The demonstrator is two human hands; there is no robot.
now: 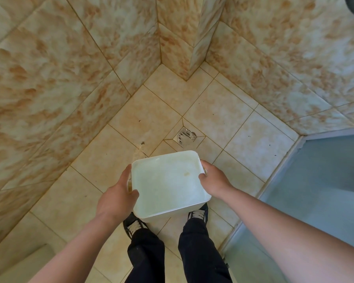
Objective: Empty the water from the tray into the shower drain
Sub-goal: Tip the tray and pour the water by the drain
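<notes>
1 white tray (168, 180), possibly holding water, gripped by 2 hands: left (119, 193), right (213, 178); 1 drain (184, 137) ahead.

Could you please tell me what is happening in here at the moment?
A person stands in a tiled shower corner holding a white tray with the left hand and right hand on opposite sides. The tray is held roughly level above the floor, short of the metal drain. No water is pouring yet.

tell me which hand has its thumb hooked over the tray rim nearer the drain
The right hand: it grips the white tray on the side closer to the drain; the left hand holds the opposite, farther side.
</notes>
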